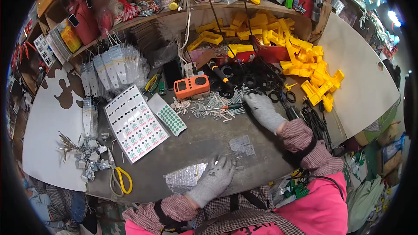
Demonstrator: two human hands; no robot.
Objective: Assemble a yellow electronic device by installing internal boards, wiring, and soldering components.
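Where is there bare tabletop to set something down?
A bare patch lies between the white label sheet and clear plastic piece; another between that piece and the right sleeve. It's crowded around the orange meter and yellow parts.

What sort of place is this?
Probably a small assembly workshop. The worn workbench holds a scatter of screw-like metal pieces, with heaped yellow plastic parts behind and a printed sticker sheet to the left.

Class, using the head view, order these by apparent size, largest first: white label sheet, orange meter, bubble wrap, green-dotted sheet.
1. White label sheet
2. Bubble wrap, its visible part
3. Orange meter and green-dotted sheet: too alike to rank
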